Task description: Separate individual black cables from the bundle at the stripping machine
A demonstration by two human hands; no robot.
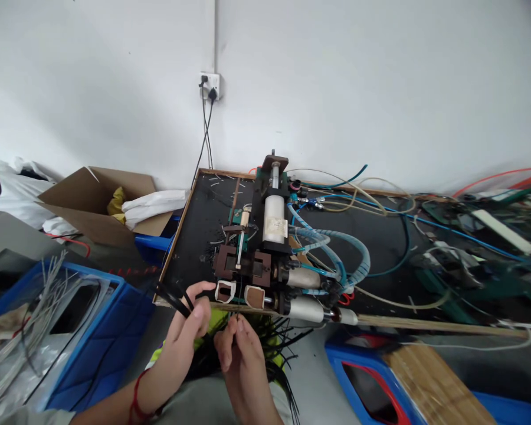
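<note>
Black wires point(176, 302) stick out from my left hand point(183, 330), whose fingers are closed around them at the front edge of the bench. My right hand point(244, 351) is just beside it, thumb and fingers pinched together at something thin, possibly a wire end, too small to make out. Right in front of both hands is a pneumatic machine point(243, 265) with brown metal jaws, white-edged pads point(254, 297) and white cylinders point(274, 218). A bundle of loose black wires point(283, 348) lies across my lap, partly hidden behind my hands.
The machine stands on a black bench top point(190, 224) with a wooden rim. Blue air hoses point(358, 254) curl to its right. At left are a blue crate point(110, 330) holding pale wires and an open cardboard box point(88, 221). A blue-and-red stool-like object point(358, 372) is at lower right.
</note>
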